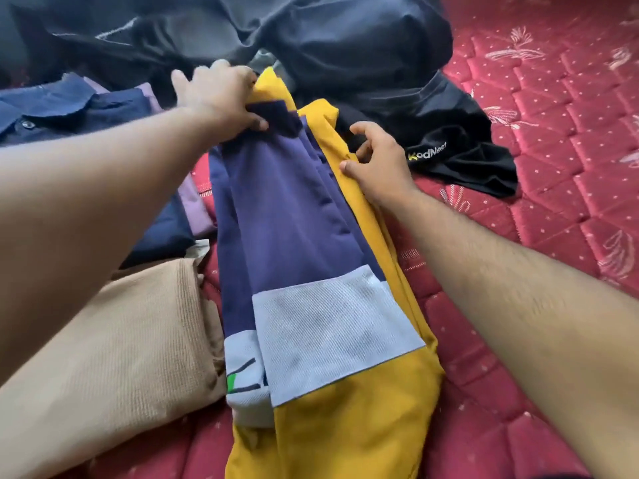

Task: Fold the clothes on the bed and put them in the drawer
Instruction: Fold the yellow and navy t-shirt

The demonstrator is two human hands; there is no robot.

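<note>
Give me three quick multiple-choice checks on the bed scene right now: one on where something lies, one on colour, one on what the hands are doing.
1. Where does the black shirt with the printed logo lie?
A. right of the yellow and blue shirt
B. under the tan garment
C. on the navy collared shirt

2. What colour is the bed cover?
A. green
B. red
C. white

3. What is the left hand doing?
A. hanging idle
B. resting flat on the bed cover
C. gripping the shirt's top end

Answers: 1 A, it lies beside the yellow and blue shirt, past the right hand. 2 B, red quilting with pale motifs. 3 C, its fingers curl on the fabric.
</note>
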